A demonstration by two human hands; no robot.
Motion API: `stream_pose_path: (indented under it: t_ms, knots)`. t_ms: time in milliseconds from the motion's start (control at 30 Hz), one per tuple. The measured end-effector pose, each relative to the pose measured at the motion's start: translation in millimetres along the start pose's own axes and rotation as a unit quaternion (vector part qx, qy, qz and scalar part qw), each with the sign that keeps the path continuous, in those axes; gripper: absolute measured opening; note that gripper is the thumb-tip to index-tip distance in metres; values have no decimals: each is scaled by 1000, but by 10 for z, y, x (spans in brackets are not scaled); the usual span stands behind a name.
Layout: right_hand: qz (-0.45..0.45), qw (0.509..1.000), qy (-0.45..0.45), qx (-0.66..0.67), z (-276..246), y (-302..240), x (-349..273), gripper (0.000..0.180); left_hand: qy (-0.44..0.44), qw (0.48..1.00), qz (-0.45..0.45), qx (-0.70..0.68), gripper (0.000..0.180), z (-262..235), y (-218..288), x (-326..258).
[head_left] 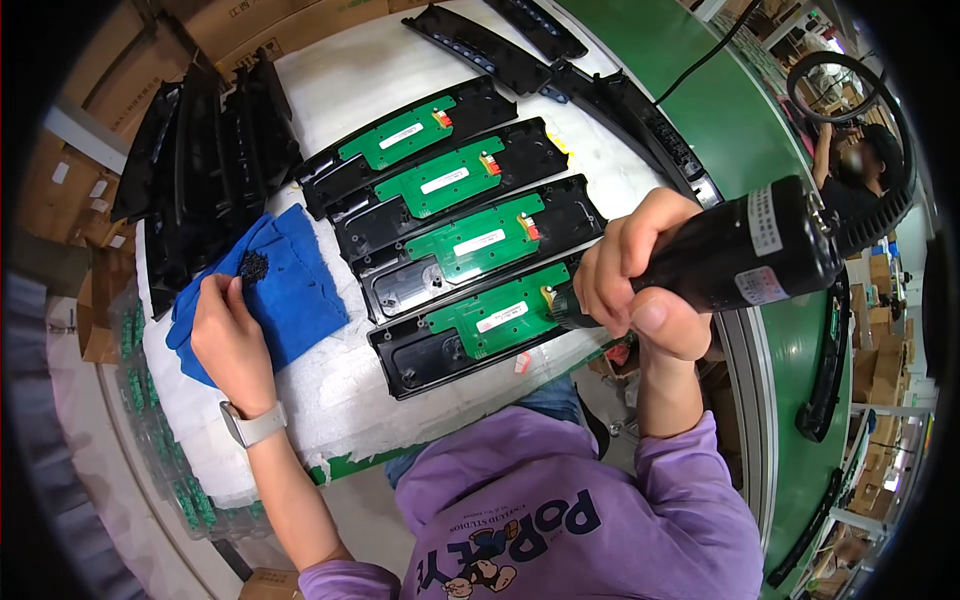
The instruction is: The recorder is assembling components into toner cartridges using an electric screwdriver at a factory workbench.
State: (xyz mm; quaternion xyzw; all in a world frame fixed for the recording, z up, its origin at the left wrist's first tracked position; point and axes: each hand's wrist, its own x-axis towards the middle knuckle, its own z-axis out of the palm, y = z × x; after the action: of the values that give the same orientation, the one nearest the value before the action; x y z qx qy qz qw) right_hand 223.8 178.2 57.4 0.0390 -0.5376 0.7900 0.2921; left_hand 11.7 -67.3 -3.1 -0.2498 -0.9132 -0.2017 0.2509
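My right hand (645,270) is wrapped round a black electric screwdriver (735,248), held tilted with its nose toward the right end of the nearest black plastic panel (420,375). A green circuit board (490,325) with a white label lies in that panel; the driver's tip is hard to see beside the board's connector. On the left, my left hand (228,325), with a watch on the wrist, rests at a blue cloth (310,290). Its thumb and fingers come together beside a small heap of black screws (253,266); whatever they pinch is too small to make out.
Several similar panels with boards (470,180) lie in a row beyond the nearest one. Black curved parts (200,150) stand stacked at the far left, and more (620,110) lie at the far right. A green conveyor (790,350) runs along the right; the driver's thick cable (885,205) loops above it.
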Motion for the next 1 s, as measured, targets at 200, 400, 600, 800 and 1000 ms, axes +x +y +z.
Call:
stream_pose_path:
  t_ms: [200, 400, 600, 800, 1000]
  knots:
    - [16, 999, -7, -36, 2, 24, 15, 28, -138, 850, -98, -498, 5, 33, 401, -112]
    - [4, 998, -44, -51, 36, 16, 8, 30, -278, 755, -97, -586, 10, 30, 725, -351]
    - [-108, 984, -96, 101, 50, 102, 192, 37, -267, 744, -104, -603, 11, -63, 750, -349]
    - [-154, 963, -69, 212, 246, 226, 292, 33, -313, 727, -10, -612, 12, -240, 771, -330]
    - [-131, 965, -48, 221, 306, 300, 265, 34, -341, 735, -27, -586, 13, -238, 742, -312]
